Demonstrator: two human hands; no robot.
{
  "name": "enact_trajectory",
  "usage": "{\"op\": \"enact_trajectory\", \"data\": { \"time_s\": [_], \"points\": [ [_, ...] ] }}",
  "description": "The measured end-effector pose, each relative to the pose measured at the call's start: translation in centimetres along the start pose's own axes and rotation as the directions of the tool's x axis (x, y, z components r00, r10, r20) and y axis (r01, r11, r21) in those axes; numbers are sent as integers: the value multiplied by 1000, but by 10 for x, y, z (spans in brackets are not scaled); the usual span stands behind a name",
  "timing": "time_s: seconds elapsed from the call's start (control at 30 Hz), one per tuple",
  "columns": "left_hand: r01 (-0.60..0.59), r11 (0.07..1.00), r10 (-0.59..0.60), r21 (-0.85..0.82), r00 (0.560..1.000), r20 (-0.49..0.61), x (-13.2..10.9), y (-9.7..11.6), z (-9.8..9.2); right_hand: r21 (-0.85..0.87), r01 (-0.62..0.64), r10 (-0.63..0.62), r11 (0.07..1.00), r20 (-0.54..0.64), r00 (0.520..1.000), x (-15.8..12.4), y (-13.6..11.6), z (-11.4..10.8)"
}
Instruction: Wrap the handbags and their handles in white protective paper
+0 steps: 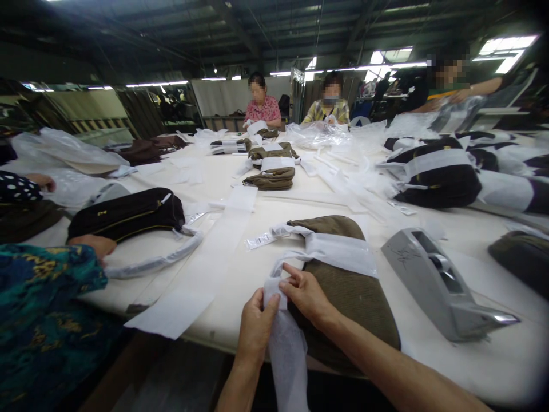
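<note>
An olive-brown ribbed bag lies flat at the table's near edge, a white wrapping strip running across its middle. Its strap, wrapped in white, loops out on the left side. My left hand pinches a white wrapping strip at the strap's end, thumb on top. My right hand grips the same strip from the other side, its index finger stretched along the strap. The strip's loose end hangs over the table edge. A clear packet with a label lies beside the strap.
To the right stands a grey tape dispenser. A long white strip lies to the left, near a black bag that a co-worker's hand touches. Wrapped black bags pile up at right. Other people work across the table.
</note>
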State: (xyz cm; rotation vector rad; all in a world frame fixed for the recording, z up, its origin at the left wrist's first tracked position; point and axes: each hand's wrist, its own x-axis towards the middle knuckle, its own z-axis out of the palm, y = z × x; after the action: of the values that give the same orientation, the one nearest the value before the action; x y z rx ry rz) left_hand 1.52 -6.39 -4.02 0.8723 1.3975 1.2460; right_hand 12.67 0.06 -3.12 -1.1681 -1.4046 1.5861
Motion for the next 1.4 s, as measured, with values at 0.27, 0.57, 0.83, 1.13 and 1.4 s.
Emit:
{"op": "enact_trajectory", "data": {
  "time_s": [0.27,0.57,0.83,1.13,1.4],
  "points": [
    [122,953,-125,-276,992,6,0,3,5,71,-99,96,993,44,994,-15,-21,-7],
    [188,914,-164,-358,982,98,0,14,2,258,-140,142,956,10,990,-13,-16,-2],
    [141,958,-149,-251,989,-13,-4,17,12,198,-168,157,966,71,985,-19,-18,-9],
    [144,984,-119,-101,968,222,-5,16,2,324,-261,244,909,94,965,27,-34,-21],
    [113,992,-99,-50,968,230,-3,19,7,228,-319,322,920,25,947,40,-24,-13]
  ]
}}
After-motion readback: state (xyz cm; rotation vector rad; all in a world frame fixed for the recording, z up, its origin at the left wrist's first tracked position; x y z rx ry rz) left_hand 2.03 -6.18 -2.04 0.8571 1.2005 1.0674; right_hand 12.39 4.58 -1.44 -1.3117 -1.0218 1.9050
